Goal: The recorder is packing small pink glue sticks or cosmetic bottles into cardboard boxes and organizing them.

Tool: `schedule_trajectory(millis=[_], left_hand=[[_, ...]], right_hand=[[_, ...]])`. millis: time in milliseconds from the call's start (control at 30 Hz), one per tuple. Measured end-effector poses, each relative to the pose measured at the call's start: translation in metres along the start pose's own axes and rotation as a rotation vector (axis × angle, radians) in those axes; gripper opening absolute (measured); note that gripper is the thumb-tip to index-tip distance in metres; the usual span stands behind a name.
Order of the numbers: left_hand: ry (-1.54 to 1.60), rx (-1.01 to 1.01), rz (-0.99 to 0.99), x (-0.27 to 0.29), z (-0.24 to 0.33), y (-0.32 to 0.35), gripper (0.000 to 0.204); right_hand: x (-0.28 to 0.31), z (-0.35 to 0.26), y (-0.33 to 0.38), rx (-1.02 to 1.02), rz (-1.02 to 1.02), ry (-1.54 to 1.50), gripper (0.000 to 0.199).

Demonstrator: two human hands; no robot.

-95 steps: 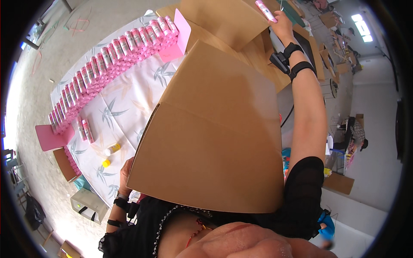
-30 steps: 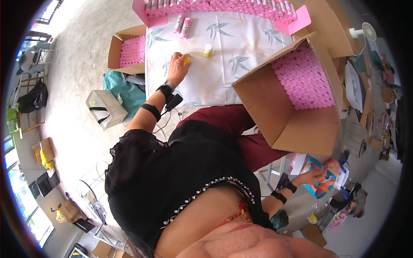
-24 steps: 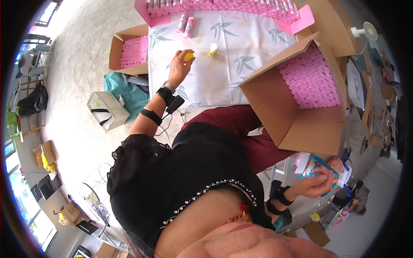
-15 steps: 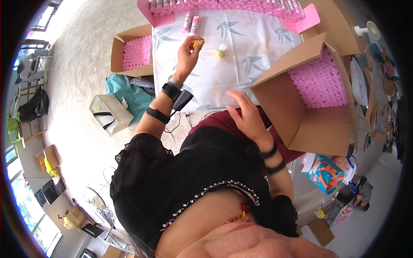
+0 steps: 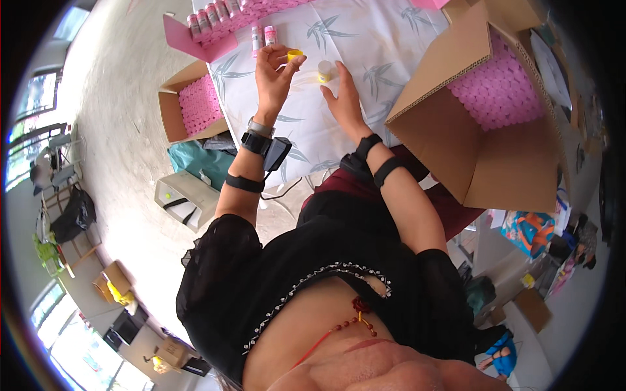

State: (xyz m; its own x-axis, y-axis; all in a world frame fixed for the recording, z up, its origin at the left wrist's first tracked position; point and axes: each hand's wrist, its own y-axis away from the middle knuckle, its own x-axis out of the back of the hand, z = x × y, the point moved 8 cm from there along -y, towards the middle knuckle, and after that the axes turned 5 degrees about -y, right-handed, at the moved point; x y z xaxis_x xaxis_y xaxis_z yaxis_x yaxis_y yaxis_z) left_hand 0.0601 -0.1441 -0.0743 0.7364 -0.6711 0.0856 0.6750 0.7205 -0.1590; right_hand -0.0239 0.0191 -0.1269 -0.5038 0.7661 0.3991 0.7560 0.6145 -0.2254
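Note:
My left hand [image 5: 274, 81] pinches a small yellow ring-shaped cap [image 5: 295, 55] between thumb and fingers above the table. Beside it, a small container [image 5: 324, 73] with a whitish upper part and a yellow lower part stands on the cloth. My right hand [image 5: 345, 101] is at this container, thumb and fingers apart on its right side; whether they touch it I cannot tell. Just beyond my left hand are two pink-and-grey cylindrical tubes [image 5: 256, 40] with pink caps.
A white leaf-patterned cloth [image 5: 300, 140] covers the table. At the far edge sits a pink box [image 5: 202, 49] of similar tubes. Open cardboard boxes [image 5: 430, 140] with pink cylinders stand to the right and left [image 5: 173, 117]. A beige bag [image 5: 189, 202] lies at lower left.
My right hand has moved forward from near my lap to the small container. My left hand still holds the yellow cap, now turned so its ring shape shows. The view has shifted.

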Motion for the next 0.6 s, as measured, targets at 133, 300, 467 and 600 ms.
schedule_trajectory(millis=[133,300,467,600], left_hand=[[-0.196,0.037,-0.064,0.003,0.001,0.005,0.033],[-0.253,-0.038,-0.101,0.003,0.014,0.015,0.031],[-0.200,0.043,-0.096,0.012,0.017,0.026,0.027],[0.039,0.100,-0.102,0.009,0.027,0.034,0.028]], right_hand=[[-0.006,-0.003,-0.016,0.063,0.049,-0.087,0.054],[-0.017,0.000,-0.020,-0.030,-0.036,-0.131,0.038],[0.003,-0.045,-0.006,0.034,-0.087,-0.051,0.034],[0.023,-0.070,0.006,0.116,-0.084,0.034,0.037]])
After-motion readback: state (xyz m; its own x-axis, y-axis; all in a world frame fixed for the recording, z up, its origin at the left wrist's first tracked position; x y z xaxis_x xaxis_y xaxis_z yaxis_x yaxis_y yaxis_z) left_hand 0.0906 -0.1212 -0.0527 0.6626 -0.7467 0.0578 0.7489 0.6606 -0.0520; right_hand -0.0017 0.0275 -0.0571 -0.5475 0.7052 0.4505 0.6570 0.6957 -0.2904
